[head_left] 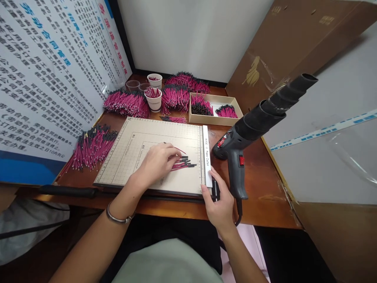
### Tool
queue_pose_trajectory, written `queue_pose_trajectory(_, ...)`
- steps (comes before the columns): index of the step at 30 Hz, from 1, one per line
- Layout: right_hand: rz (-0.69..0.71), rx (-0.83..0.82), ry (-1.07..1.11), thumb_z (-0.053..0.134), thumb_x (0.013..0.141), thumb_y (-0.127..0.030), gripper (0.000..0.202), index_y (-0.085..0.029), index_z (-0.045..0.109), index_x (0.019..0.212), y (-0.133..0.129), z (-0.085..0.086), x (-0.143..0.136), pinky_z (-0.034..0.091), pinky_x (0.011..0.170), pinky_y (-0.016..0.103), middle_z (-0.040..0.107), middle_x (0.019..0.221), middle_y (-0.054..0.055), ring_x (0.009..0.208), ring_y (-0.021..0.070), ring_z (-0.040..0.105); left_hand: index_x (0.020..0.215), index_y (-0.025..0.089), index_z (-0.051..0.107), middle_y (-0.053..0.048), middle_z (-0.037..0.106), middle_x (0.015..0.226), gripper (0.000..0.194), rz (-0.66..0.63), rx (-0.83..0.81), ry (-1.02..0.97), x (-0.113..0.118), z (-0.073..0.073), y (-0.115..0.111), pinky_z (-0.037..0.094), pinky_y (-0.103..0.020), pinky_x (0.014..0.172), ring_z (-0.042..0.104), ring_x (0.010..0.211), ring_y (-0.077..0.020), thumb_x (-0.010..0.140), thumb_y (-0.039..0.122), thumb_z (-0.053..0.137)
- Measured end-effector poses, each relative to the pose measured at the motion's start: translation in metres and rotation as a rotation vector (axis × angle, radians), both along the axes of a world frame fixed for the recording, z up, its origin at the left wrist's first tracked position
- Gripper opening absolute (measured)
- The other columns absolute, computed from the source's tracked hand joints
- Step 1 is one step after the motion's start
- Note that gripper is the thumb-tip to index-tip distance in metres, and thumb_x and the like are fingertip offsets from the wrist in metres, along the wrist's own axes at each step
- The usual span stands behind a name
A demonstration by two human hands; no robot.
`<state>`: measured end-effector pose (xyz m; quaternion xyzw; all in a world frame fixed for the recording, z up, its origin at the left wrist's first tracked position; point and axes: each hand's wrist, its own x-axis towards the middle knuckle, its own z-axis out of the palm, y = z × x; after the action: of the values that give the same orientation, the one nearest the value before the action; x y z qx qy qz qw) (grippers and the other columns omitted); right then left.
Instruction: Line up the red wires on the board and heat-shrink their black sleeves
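Note:
A beige paper cutter (173, 131) with printed grid lines lies on the table in front of me. Over its middle, my left hand (160, 159) is bent with thumb and fingertips pinched together on thin red wires (179, 166) that have black sleeved ends. Some of these wires lie loose on the board beneath the fingers, and the palm side is hidden. At the near right corner, my right hand (220, 198) curls around the cutter's edge and a short black handle (216, 190). Its thumb and forefinger straddle the end of the white guard strip (207, 157).
A black heat gun (237, 157) stands right of the cutter, nozzle tilted up. Behind are red wire piles (126, 103), paper cups (153, 100) and a shallow box (215, 120) holding wires. More wires (92, 149) lie at left, above a black bar (67, 191).

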<state>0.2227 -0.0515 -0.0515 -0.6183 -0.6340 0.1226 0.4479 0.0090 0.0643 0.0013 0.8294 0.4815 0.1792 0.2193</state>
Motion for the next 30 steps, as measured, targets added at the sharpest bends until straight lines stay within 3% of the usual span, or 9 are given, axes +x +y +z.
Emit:
queue_pose_trajectory(3,0.008,0.005,-0.009,0.063,0.097,-0.032,0.038,-0.019,0.066,0.133,0.0,0.0,0.0,0.062,0.107,0.04,0.07,0.138,0.013,0.128,0.0241,0.07,0.103,0.021,0.079,-0.008,0.077,0.106,0.025,0.034,0.051,0.022,0.001,0.004,0.004,0.051,-0.041,0.093,0.067,0.103,-0.0261,0.101,0.027,0.055)
queue_pose_trajectory(8,0.014,0.033,-0.031,0.063,0.098,-0.029,0.037,-0.019,0.065,0.133,0.0,0.001,0.001,0.063,0.105,0.037,0.07,0.138,0.013,0.127,0.0232,0.071,0.111,0.019,0.078,-0.012,0.074,0.12,0.026,0.027,0.093,0.173,0.005,0.012,0.017,0.048,-0.045,0.097,0.063,0.115,-0.0314,0.101,0.024,0.054)
queue_pose_trajectory(13,0.016,0.061,-0.06,0.062,0.098,-0.028,0.036,-0.018,0.065,0.132,0.0,0.002,0.001,0.064,0.102,0.036,0.071,0.136,0.013,0.124,0.0238,0.072,0.095,0.021,0.079,-0.008,0.077,0.101,0.021,-0.037,0.023,0.198,0.005,0.016,0.019,0.049,-0.043,0.089,0.066,0.1,-0.0293,0.096,0.019,0.058)
queue_pose_trajectory(19,0.009,0.06,-0.089,0.062,0.098,-0.025,0.036,-0.019,0.063,0.134,0.0,0.004,0.001,0.065,0.101,0.035,0.072,0.134,0.014,0.122,0.0234,0.073,0.098,0.022,0.077,-0.007,0.076,0.102,0.022,-0.128,-0.082,0.152,0.002,0.018,0.007,0.049,-0.042,0.089,0.067,0.099,-0.0268,0.101,0.024,0.056)
queue_pose_trajectory(24,-0.006,0.092,-0.121,0.06,0.099,-0.027,0.034,-0.019,0.063,0.132,0.001,0.008,0.001,0.066,0.097,0.032,0.074,0.13,0.013,0.117,0.0218,0.075,0.111,0.024,0.074,-0.005,0.074,0.115,0.018,-0.096,-0.119,0.133,0.002,0.023,-0.015,0.049,-0.048,0.094,0.065,0.107,-0.0294,0.096,0.033,0.069)
queue_pose_trajectory(27,-0.002,0.111,-0.135,0.06,0.1,-0.027,0.034,-0.018,0.063,0.133,0.002,0.008,0.002,0.066,0.096,0.03,0.074,0.13,0.013,0.116,0.0209,0.075,0.119,0.025,0.072,-0.005,0.072,0.12,0.025,-0.087,-0.076,0.135,0.004,0.022,-0.023,0.049,-0.049,0.096,0.064,0.112,-0.0294,0.094,0.024,0.068)
queue_pose_trajectory(30,0.005,0.11,-0.139,0.06,0.1,-0.028,0.034,-0.018,0.063,0.133,0.001,0.006,0.002,0.065,0.098,0.031,0.073,0.132,0.013,0.119,0.0211,0.074,0.115,0.023,0.072,-0.004,0.073,0.114,0.024,-0.08,0.018,0.147,0.006,0.017,-0.028,0.051,-0.047,0.09,0.066,0.107,-0.0287,0.098,0.016,0.058)
